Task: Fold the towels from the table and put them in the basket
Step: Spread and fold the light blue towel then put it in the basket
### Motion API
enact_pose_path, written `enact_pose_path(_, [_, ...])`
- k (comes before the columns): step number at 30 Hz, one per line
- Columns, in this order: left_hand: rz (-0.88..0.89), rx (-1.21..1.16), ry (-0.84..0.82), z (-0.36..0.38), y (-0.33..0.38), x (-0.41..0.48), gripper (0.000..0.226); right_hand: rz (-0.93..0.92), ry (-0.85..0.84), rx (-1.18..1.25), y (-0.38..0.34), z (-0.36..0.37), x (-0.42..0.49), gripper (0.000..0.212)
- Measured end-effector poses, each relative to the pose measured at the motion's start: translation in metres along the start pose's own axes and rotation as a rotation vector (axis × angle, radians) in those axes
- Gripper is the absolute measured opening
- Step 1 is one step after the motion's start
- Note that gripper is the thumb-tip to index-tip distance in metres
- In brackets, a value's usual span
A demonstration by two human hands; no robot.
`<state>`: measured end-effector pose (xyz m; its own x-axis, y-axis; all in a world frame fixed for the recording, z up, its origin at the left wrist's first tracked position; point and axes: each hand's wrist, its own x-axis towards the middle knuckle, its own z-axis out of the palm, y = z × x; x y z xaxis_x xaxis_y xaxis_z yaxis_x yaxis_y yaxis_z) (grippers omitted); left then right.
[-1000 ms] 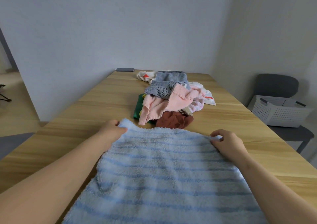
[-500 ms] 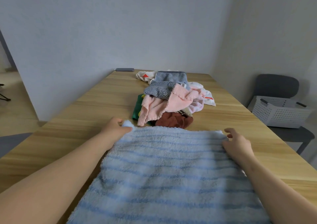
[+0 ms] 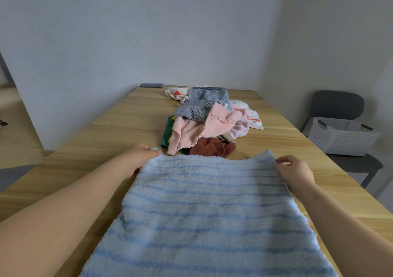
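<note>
- A blue striped towel [image 3: 208, 208] lies spread on the surface [image 3: 119, 128], lower centre.
- The left hand [image 3: 141, 154] and right hand [image 3: 294, 170] each pinch a far corner.
- We judge the first fold is next: both corners drawn back evenly.

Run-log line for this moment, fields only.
left hand: grips striped towel far-left corner | right hand: pinches far-right corner | pile: unfolded | basket: on chair

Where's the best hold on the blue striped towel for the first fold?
On the blue striped towel, pinch the two far corners, one from each outer side. It lies flat with its far edge free, just short of the pile, so the corners should lift cleanly toward you.
</note>
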<state>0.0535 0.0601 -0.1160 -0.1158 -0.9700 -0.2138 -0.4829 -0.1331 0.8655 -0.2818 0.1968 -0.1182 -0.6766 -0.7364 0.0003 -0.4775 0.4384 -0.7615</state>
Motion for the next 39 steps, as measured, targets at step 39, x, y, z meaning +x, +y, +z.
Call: enact_pose_path(39, [-0.121, 0.076, 0.070, -0.003, -0.015, -0.057, 0.050, 0.067, -0.069, -0.280, 0.019, -0.010, -0.049, 0.055])
